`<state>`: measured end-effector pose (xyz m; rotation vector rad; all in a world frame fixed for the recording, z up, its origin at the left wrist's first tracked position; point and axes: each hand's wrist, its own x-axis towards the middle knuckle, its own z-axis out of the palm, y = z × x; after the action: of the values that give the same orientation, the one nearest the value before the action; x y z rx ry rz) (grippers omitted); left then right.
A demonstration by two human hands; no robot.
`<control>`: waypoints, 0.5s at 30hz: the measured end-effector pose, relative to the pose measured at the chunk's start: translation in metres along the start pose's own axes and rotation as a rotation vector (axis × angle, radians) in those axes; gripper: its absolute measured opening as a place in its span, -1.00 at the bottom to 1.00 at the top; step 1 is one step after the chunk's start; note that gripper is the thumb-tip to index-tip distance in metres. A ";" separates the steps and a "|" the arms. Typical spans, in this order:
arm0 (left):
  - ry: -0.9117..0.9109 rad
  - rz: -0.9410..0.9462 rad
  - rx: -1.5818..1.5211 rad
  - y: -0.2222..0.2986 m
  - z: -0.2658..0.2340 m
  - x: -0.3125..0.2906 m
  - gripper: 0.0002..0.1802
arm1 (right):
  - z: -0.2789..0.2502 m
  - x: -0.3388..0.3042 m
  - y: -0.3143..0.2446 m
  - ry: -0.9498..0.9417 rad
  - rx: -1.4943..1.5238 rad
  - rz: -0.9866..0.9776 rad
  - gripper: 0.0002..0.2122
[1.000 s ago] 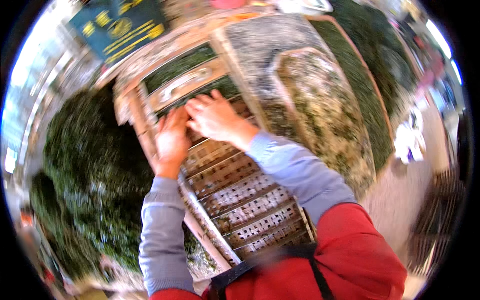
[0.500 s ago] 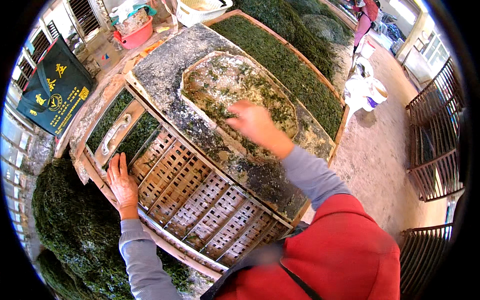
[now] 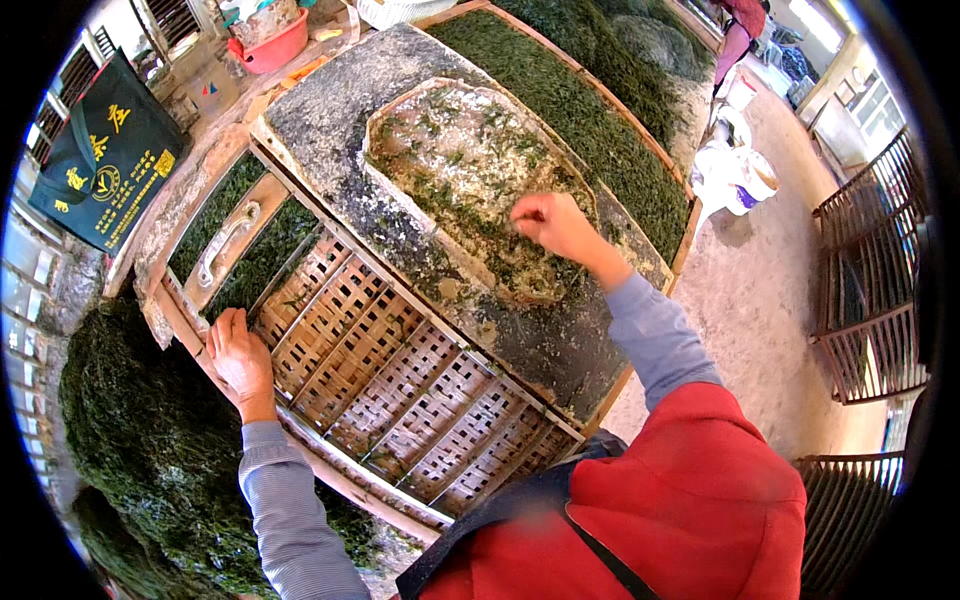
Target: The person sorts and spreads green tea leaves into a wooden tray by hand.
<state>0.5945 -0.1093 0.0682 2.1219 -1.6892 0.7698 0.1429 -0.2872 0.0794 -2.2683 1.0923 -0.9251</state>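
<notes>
My left hand (image 3: 240, 362) rests at the near-left rim of a wooden frame (image 3: 175, 320), its fingers bent together over the edge beside a woven bamboo panel (image 3: 340, 340). Just beyond those fingers is a crossbar with a pale handle (image 3: 230, 243), with dark green leafy material (image 3: 240, 200) to either side of it. My right hand (image 3: 560, 232) is closed, fingertips drawn together, over a shallow octagonal recess (image 3: 440, 140) strewn with green shreds and whitish residue. Anything between those fingers is too small to make out. The recess lies in a dark, crusted slab (image 3: 330, 100).
A large heap of green leafy material (image 3: 140, 440) lies below the frame at left. A filled bed (image 3: 560, 90) runs beyond the slab. At left hangs a dark green bag (image 3: 110, 160); a red basin (image 3: 270, 45) is behind. White sacks (image 3: 735, 175), slatted racks (image 3: 870, 260) and another person (image 3: 735, 45) are at right.
My right hand has moved right across the recess, its fingers more tightly drawn in. My left hand's fingers have gone from stretched out to bent at the rim. The view has shifted slightly.
</notes>
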 end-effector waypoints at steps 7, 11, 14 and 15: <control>0.014 -0.042 0.006 0.002 -0.003 0.001 -0.74 | 0.009 -0.045 -0.050 -0.092 -0.043 0.035 -0.75; 0.023 -0.062 -0.006 0.009 -0.011 0.003 -0.69 | 0.037 -0.037 -0.039 -0.058 -0.145 -0.071 -0.73; 0.092 -0.008 -0.009 0.013 -0.014 0.008 -0.63 | 0.044 -0.015 -0.029 0.055 -0.085 -0.080 -0.74; 0.069 -0.027 -0.049 0.009 -0.008 0.005 -0.64 | 0.044 0.001 -0.036 0.154 -0.038 -0.191 -0.75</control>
<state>0.5849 -0.1111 0.0770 2.0573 -1.6240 0.7767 0.1937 -0.2620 0.0728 -2.3972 0.9741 -1.1810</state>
